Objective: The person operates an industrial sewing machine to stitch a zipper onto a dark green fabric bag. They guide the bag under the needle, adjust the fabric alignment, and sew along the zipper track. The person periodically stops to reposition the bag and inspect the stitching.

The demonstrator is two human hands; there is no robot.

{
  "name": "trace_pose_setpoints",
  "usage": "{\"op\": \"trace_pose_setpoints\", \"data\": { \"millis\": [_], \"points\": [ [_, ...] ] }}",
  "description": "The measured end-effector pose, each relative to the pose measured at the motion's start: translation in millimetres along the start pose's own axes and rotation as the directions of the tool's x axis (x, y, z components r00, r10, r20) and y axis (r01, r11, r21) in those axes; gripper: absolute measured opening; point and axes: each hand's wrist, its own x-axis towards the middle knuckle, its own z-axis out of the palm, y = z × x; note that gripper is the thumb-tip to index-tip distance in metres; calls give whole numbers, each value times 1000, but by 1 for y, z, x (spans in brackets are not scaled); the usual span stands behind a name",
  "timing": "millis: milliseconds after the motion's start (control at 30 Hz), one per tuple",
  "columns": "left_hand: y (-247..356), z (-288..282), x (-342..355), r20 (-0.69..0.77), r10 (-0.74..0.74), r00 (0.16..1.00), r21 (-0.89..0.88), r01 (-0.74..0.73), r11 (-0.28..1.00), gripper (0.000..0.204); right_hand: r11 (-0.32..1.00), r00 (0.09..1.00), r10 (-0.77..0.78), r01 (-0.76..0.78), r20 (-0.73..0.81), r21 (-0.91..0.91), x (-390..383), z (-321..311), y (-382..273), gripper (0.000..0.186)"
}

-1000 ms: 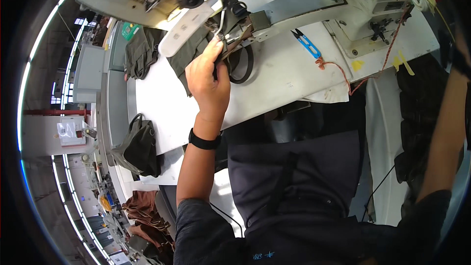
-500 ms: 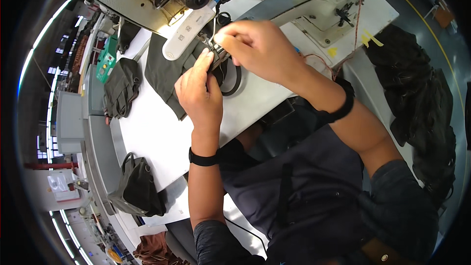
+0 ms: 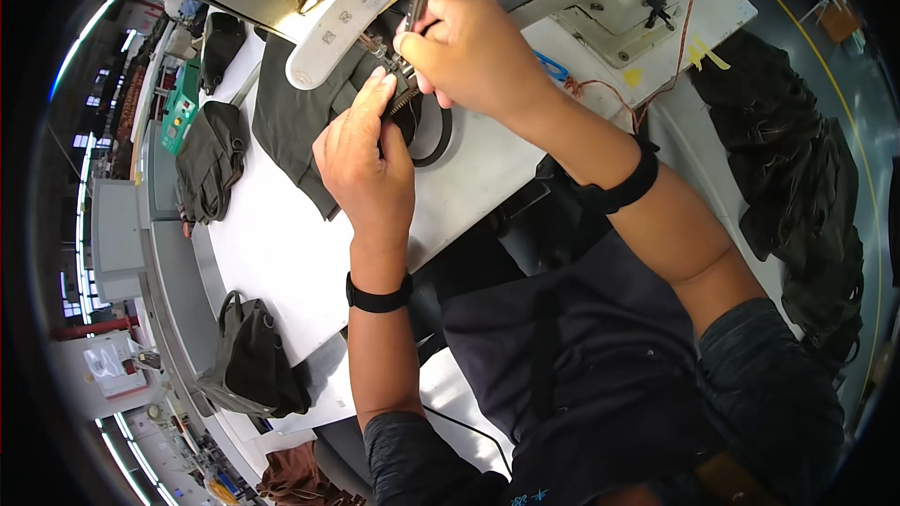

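Observation:
My left hand (image 3: 364, 157) is closed on a dark green fabric piece (image 3: 298, 122) beside the sewing machine's presser foot, its index finger reaching up to the metal parts. A zipper (image 3: 403, 101) with brass-coloured teeth runs along the cloth between my hands. My right hand (image 3: 473, 54) is closed around a slim dark tool (image 3: 418, 9) that sticks up past my fingers; its exact kind is hard to make out. Below the zipper, a black strap (image 3: 441, 142) curves over the white table (image 3: 281, 253). The sewing machine's white lamp arm (image 3: 342, 28) hangs just left of the needle area.
Blue-handled scissors (image 3: 551, 66) lie right of my right hand. A dark green bag (image 3: 253, 356) stands at the table's left, with another folded bag (image 3: 211, 159) farther back. Dark bags (image 3: 787, 178) are heaped at the right. A second machine base (image 3: 619, 33) stands at the back right.
My right hand has lifted and turned slightly, and the slim dark tool now shows upright in it. My left hand remains at the zipper. The whole view has shifted a little.

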Motion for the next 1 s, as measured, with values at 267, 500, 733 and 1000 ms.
{"op": "trace_pose_setpoints", "data": {
  "millis": [267,500,733,1000],
  "points": [
    [2,2,-2,-15,10,1000,26,-10,1000,46,971,965,-215,195,-149,-136,-16,-3,26,20],
    [4,6,0,-7,60,998,70,-59,996,47,898,973,184,-225,142,377,-41,-2,36,31],
    [10,-4,2,12,1,1000,70,-1,998,42,832,980,193,-194,57,519,-33,20,36,22],
    [12,1,4,-5,-14,1000,56,15,998,38,820,981,194,-164,3,549,-34,23,42,22]
  ]
}}
